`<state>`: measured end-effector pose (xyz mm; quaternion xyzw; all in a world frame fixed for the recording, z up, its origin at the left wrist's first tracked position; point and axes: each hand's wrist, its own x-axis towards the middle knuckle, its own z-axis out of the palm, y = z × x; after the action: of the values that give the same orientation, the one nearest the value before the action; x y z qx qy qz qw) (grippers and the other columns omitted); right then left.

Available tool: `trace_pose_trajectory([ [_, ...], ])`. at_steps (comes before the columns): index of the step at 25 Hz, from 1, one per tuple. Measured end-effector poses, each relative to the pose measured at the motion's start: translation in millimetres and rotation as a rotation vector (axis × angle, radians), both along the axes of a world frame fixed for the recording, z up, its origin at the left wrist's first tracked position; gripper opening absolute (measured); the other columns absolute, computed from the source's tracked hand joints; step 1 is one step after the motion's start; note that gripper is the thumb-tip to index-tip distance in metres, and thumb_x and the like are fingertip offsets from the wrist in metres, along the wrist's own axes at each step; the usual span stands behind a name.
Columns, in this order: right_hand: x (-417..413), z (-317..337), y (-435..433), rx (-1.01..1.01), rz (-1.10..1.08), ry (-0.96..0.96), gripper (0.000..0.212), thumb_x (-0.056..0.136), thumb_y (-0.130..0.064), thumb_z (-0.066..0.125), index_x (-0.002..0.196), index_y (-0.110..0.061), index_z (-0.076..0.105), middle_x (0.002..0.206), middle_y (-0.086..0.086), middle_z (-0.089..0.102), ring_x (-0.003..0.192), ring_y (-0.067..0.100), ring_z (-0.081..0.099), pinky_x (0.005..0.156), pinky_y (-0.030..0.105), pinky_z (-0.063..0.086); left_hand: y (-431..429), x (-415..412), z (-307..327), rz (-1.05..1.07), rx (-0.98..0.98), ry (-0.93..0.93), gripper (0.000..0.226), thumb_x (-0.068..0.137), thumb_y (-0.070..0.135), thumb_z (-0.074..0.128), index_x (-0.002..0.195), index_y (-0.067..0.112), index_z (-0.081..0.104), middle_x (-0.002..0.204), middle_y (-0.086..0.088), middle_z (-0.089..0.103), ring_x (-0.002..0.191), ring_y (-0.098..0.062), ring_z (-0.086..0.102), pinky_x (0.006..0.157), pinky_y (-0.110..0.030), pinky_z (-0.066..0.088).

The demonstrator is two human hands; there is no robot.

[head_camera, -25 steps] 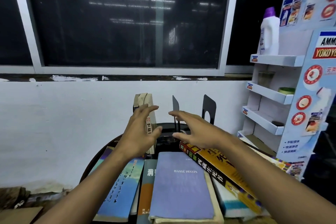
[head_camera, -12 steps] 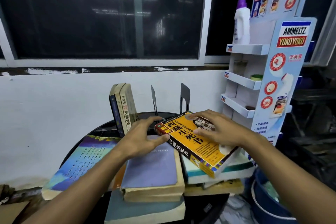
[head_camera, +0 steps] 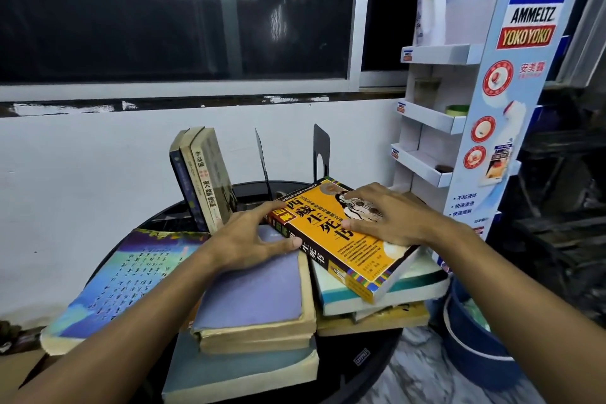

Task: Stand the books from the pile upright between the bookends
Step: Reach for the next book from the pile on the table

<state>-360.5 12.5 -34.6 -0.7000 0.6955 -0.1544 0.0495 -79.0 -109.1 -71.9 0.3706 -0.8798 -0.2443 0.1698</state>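
The thick orange-yellow paperback book (head_camera: 314, 226) lies flat on top of the right-hand stack of the pile, under both hands. The left hand (head_camera: 249, 239) clasps its far-left corner, thumb against the dark spine and forefinger hooked over the end edge; the right hand (head_camera: 387, 216) rests spread on the cover, fingers nearly straight, pressing down and curled round nothing.

The book's long axis runs aslant, from the left hand's clasp toward the near right, where its corner overhangs the white-and-teal book (head_camera: 393, 289) beneath; the spine faces the person's left.

Just beyond the grip stand the black sheet-metal bookends (head_camera: 321, 149), one broad, past the right hand's fingertips, the other seen edge-on, past the left forefinger; the gap between them holds no book and lies straight ahead of the book's far edge. Beyond and left of the left hand, three worn paperbacks (head_camera: 203, 177) stand leaning, left of the edge-on plate; what props them on their far side cannot be told.

The coming move likely turns on that slant; the book needs tipping up and swinging round until its spine faces the person, then a short carry forward into the gap. The right hand is nearer that gap; the left is nearer the leaning row.

Under the left wrist lies a lilac-covered book (head_camera: 255, 289) on its own stack, all on the round black table (head_camera: 360, 377).
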Motion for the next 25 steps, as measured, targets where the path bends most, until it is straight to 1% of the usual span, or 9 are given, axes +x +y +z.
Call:
trace_pose_trajectory([
  [3, 1, -1, 0, -0.011, 0.011, -0.01, 0.067, 0.087, -0.07, 0.052, 0.147, -0.04, 0.044, 0.152, -0.01, 0.04, 0.116, 0.001, 0.04, 0.089, 0.024, 0.033, 1, 0, 1, -0.015, 0.039, 0.055, 0.104, 0.056, 0.093, 0.064, 0.147, 0.05, 0.038, 0.138, 0.015, 0.061, 0.132, -0.011, 0.052, 0.117, -0.043, 0.038],
  [6, 2, -3, 1, -0.043, 0.014, -0.018, 0.064, 0.087, -0.07, 0.053, 0.144, -0.04, 0.048, 0.15, -0.013, 0.039, 0.117, 0.002, 0.042, 0.088, 0.023, 0.035, 0, 0, -1, -0.005, 0.041, 0.118, 0.1, 0.055, 0.091, 0.069, 0.142, 0.05, 0.042, 0.136, 0.016, 0.06, 0.131, -0.01, 0.052, 0.115, -0.044, 0.04],
  [10, 2, -5, 0, -0.081, 0.001, -0.016, 0.059, 0.086, -0.071, 0.055, 0.138, -0.044, 0.053, 0.147, -0.02, 0.039, 0.115, 0.002, 0.046, 0.077, 0.01, 0.035, 2, -1, -4, -0.009, 0.023, 0.251, 0.093, 0.055, 0.083, 0.077, 0.137, 0.049, 0.05, 0.135, 0.009, 0.059, 0.117, -0.004, 0.061, 0.104, -0.033, 0.05],
  [11, 1, -7, -1, -0.091, 0.0, -0.03, 0.06, 0.084, -0.075, 0.054, 0.136, -0.045, 0.054, 0.145, -0.022, 0.039, 0.117, 0.002, 0.048, 0.081, 0.013, 0.039, 4, -1, -3, -0.021, 0.058, 0.304, 0.09, 0.056, 0.076, 0.082, 0.136, 0.049, 0.051, 0.135, 0.005, 0.059, 0.111, -0.004, 0.065, 0.099, -0.031, 0.054],
  [14, 3, -12, -5, -0.134, 0.006, -0.119, 0.068, 0.075, -0.089, 0.048, 0.132, -0.051, 0.053, 0.14, -0.028, 0.038, 0.126, 0.004, 0.048, 0.101, 0.036, 0.047, 8, -3, 4, -0.081, 0.262, 0.561, 0.082, 0.066, 0.04, 0.094, 0.136, 0.04, 0.053, 0.135, -0.012, 0.061, 0.103, -0.017, 0.074, 0.093, -0.038, 0.059],
  [16, 6, -13, -7, -0.174, 0.018, -0.197, 0.07, 0.072, -0.091, 0.049, 0.131, -0.053, 0.052, 0.138, -0.03, 0.038, 0.128, 0.004, 0.044, 0.105, 0.039, 0.045, 15, -4, 13, -0.131, 0.369, 0.679, 0.077, 0.076, 0.012, 0.087, 0.14, 0.032, 0.048, 0.129, -0.012, 0.069, 0.104, -0.024, 0.075, 0.088, -0.035, 0.061],
  [18, 12, -12, -8, -0.225, 0.037, -0.259, 0.073, 0.073, -0.088, 0.053, 0.136, -0.051, 0.052, 0.136, -0.032, 0.037, 0.132, 0.005, 0.039, 0.109, 0.04, 0.04, 21, -6, 22, -0.194, 0.393, 0.764, 0.077, 0.08, -0.004, 0.078, 0.142, 0.026, 0.045, 0.131, -0.006, 0.068, 0.105, -0.029, 0.074, 0.083, -0.031, 0.061],
  [21, 21, -7, -11, -0.298, 0.06, -0.34, 0.079, 0.07, -0.09, 0.052, 0.141, -0.055, 0.046, 0.137, -0.038, 0.031, 0.135, 0.003, 0.033, 0.112, 0.041, 0.038, 25, -6, 44, -0.276, 0.388, 0.866, 0.079, 0.08, -0.007, 0.074, 0.144, 0.03, 0.044, 0.144, 0.0, 0.056, 0.112, -0.032, 0.071, 0.084, -0.041, 0.062],
  [25, 31, 8, -17, -0.444, 0.103, -0.402, 0.076, 0.072, -0.087, 0.054, 0.143, -0.064, 0.034, 0.143, -0.028, 0.025, 0.137, 0.008, 0.029, 0.114, 0.041, 0.036, 28, -4, 86, -0.391, 0.31, 0.851, 0.084, 0.081, -0.006, 0.074, 0.146, 0.038, 0.045, 0.155, 0.009, 0.043, 0.122, -0.031, 0.065, 0.086, -0.056, 0.059],
])
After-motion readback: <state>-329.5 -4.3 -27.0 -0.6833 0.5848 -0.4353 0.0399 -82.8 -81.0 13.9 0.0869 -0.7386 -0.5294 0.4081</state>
